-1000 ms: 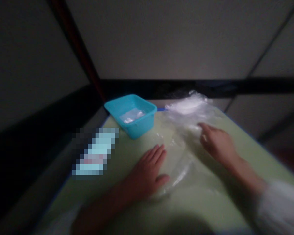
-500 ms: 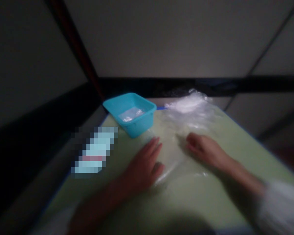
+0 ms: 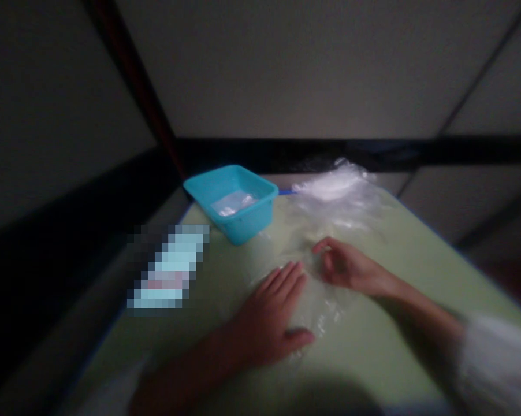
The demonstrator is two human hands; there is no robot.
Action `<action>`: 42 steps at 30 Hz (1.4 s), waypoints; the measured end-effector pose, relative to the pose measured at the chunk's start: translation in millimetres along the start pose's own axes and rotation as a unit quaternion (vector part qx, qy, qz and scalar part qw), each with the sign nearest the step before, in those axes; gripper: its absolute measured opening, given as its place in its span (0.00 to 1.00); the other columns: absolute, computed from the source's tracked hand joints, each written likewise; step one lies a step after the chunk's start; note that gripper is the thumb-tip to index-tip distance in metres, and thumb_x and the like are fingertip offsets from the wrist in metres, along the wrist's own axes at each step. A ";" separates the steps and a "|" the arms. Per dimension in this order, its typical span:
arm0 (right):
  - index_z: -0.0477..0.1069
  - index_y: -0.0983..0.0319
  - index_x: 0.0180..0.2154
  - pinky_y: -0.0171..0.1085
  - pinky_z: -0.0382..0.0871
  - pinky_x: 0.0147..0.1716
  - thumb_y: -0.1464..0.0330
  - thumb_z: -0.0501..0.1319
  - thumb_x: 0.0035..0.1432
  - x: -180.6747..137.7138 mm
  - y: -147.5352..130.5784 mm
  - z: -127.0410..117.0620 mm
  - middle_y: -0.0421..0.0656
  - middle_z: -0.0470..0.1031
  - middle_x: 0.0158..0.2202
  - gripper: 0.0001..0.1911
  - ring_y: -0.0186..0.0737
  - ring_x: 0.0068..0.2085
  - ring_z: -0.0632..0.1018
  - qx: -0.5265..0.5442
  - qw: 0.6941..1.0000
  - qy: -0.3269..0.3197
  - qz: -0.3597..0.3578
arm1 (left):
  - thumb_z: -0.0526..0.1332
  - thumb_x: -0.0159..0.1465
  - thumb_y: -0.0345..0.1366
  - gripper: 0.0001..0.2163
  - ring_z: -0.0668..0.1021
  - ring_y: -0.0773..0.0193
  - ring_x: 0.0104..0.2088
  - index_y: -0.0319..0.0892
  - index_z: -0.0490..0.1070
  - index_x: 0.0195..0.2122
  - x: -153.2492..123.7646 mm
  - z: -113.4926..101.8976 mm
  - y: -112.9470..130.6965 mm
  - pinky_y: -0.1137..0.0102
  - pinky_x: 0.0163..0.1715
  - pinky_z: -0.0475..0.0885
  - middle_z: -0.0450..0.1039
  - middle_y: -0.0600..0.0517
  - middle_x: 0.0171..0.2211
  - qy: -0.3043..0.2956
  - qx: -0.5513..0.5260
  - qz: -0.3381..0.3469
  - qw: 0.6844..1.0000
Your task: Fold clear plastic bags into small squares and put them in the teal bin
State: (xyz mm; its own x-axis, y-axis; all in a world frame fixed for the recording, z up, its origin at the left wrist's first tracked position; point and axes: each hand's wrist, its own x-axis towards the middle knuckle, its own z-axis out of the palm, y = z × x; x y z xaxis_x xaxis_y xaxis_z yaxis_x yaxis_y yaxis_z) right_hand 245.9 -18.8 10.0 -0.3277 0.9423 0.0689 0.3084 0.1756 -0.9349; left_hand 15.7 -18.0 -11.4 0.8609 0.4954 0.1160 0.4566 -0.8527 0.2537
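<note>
A thin clear plastic bag (image 3: 327, 312) lies on the green tabletop (image 3: 386, 346), its edges hard to make out. My left hand (image 3: 278, 315) rests flat on it, fingers stretched forward and thumb held apart. To the right, my right hand (image 3: 349, 266) hovers at the bag's far right side. Its fingers are loosely bent and parted, with nothing visible between them. Beyond the hands is a heap of crumpled clear plastic bags (image 3: 338, 188).
A turquoise plastic basin (image 3: 252, 225) stands at the back left with a clear plastic packet (image 3: 234, 202) inside. A blurred-out pale blue object (image 3: 174, 266) lies at the table's left edge. Grey panels (image 3: 304, 69) rise behind the table.
My left hand has moved slightly right and nearer, now flat on the bag. The right hand's fingers have opened from a closed curl and shifted a little left.
</note>
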 end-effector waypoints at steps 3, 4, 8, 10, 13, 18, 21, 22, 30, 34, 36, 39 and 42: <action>0.63 0.60 0.42 0.33 0.63 0.25 0.71 0.58 0.47 -2.2 -5.3 -17.0 0.35 0.64 0.23 0.16 0.35 0.24 0.69 -0.152 0.986 0.061 0.004 | 0.61 0.57 0.49 0.38 0.50 0.48 0.65 0.33 0.51 0.63 0.1 -1.1 0.6 0.53 0.62 0.53 0.45 0.37 0.65 -0.008 0.000 -0.005 1.000; 0.64 0.60 0.42 0.35 0.64 0.26 0.72 0.57 0.47 -2.8 -5.3 -23.1 0.35 0.66 0.23 0.16 0.36 0.24 0.69 -0.220 0.971 0.092 0.009 | 0.61 0.57 0.49 0.38 0.50 0.48 0.65 0.33 0.51 0.63 0.1 -1.5 0.6 0.53 0.62 0.53 0.45 0.36 0.65 -0.011 0.001 -0.005 1.000; 0.67 0.62 0.41 0.49 0.63 0.42 0.74 0.55 0.49 -4.4 -2.8 -35.3 0.44 0.72 0.29 0.15 0.47 0.34 0.74 -0.450 0.863 0.229 -0.026 | 0.61 0.56 0.49 0.38 0.51 0.47 0.65 0.32 0.53 0.62 1.0 -3.5 0.9 0.52 0.62 0.53 0.45 0.36 0.65 0.007 -0.010 -0.005 1.000; 0.68 0.62 0.40 0.51 0.63 0.45 0.74 0.54 0.51 -4.3 -3.8 -29.3 0.48 0.73 0.36 0.12 0.50 0.40 0.74 -0.464 0.846 0.250 -0.084 | 0.61 0.56 0.49 0.37 0.52 0.48 0.65 0.32 0.54 0.62 1.8 -5.0 1.3 0.53 0.62 0.53 0.47 0.36 0.65 0.037 -0.019 -0.014 0.999; 0.67 0.62 0.45 0.46 0.68 0.44 0.75 0.51 0.57 -3.2 -7.5 -7.8 0.50 0.72 0.43 0.14 0.46 0.44 0.74 -0.389 0.889 0.171 -0.169 | 0.58 0.60 0.44 0.31 0.55 0.52 0.65 0.33 0.56 0.61 3.0 -6.8 1.8 0.56 0.62 0.55 0.50 0.38 0.64 0.065 -0.030 -0.039 0.997; 0.58 0.64 0.59 0.47 0.61 0.58 0.68 0.48 0.65 1.1 0.1 22.7 0.53 0.62 0.60 0.22 0.45 0.60 0.64 -0.363 0.911 0.002 -0.194 | 0.57 0.61 0.43 0.30 0.53 0.50 0.65 0.32 0.54 0.62 3.3 -5.2 0.7 0.55 0.62 0.54 0.49 0.36 0.64 -0.002 -0.010 -0.015 1.000; 0.53 0.68 0.62 0.46 0.55 0.61 0.63 0.48 0.66 3.4 13.1 25.0 0.54 0.55 0.64 0.27 0.45 0.64 0.57 -0.385 0.905 -0.049 -0.175 | 0.59 0.60 0.45 0.32 0.50 0.46 0.65 0.34 0.55 0.62 2.7 -3.9 0.2 0.50 0.62 0.51 0.47 0.37 0.65 -0.037 0.014 -0.014 0.999; 0.52 0.69 0.63 0.46 0.53 0.62 0.61 0.47 0.66 4.0 17.5 23.7 0.55 0.53 0.64 0.28 0.45 0.65 0.55 -0.399 0.901 -0.051 -0.164 | 0.59 0.60 0.46 0.32 0.49 0.46 0.65 0.35 0.55 0.62 2.5 -3.7 0.1 0.50 0.62 0.50 0.46 0.38 0.65 -0.040 0.020 -0.016 0.999; 0.47 0.69 0.64 0.50 0.48 0.63 0.49 0.41 0.64 14.0 44.1 -2.4 0.53 0.47 0.66 0.38 0.47 0.66 0.50 -0.497 0.864 -0.011 -0.079 | 0.55 0.63 0.47 0.32 0.46 0.49 0.66 0.38 0.49 0.64 1.9 -2.9 0.5 0.51 0.63 0.46 0.41 0.41 0.66 -0.040 0.048 -0.010 0.998; 0.49 0.71 0.64 0.50 0.48 0.62 0.48 0.39 0.64 19.8 52.9 -14.0 0.54 0.49 0.65 0.39 0.48 0.65 0.51 -0.520 0.853 0.007 -0.044 | 0.54 0.63 0.48 0.31 0.46 0.49 0.66 0.38 0.50 0.64 1.0 -0.9 0.2 0.51 0.63 0.47 0.42 0.42 0.67 -0.038 0.053 -0.010 0.998; 0.49 0.70 0.64 0.50 0.49 0.62 0.48 0.39 0.64 20.7 55.0 -16.5 0.54 0.50 0.65 0.39 0.48 0.65 0.52 -0.525 0.850 0.009 -0.039 | 0.54 0.63 0.48 0.31 0.46 0.49 0.66 0.38 0.51 0.64 -0.5 0.0 -0.8 0.51 0.63 0.48 0.42 0.41 0.66 -0.032 0.052 -0.007 0.998; 0.50 0.69 0.64 0.50 0.49 0.62 0.49 0.38 0.65 19.9 54.6 -16.5 0.53 0.50 0.65 0.37 0.48 0.65 0.53 -0.531 0.847 0.014 -0.037 | 0.57 0.61 0.47 0.32 0.48 0.47 0.66 0.37 0.53 0.63 -1.3 -0.9 -1.6 0.50 0.62 0.50 0.43 0.40 0.66 -0.009 0.044 0.000 0.999; 0.51 0.69 0.64 0.50 0.50 0.62 0.51 0.37 0.66 18.1 52.6 -14.7 0.52 0.51 0.65 0.35 0.48 0.65 0.54 -0.532 0.846 0.020 -0.044 | 0.59 0.60 0.43 0.28 0.54 0.47 0.64 0.35 0.59 0.59 6.8 -4.9 2.7 0.53 0.61 0.53 0.48 0.39 0.65 0.049 0.025 0.002 0.999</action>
State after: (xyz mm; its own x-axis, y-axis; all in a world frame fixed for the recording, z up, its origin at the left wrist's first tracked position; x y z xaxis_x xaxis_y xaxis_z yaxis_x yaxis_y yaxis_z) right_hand 269.3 11.6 -32.9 -0.3676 0.9173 0.1530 0.9199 0.3828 -0.0853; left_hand 21.6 -16.1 -5.2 0.8377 0.5041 0.2100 0.4663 -0.8604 0.2053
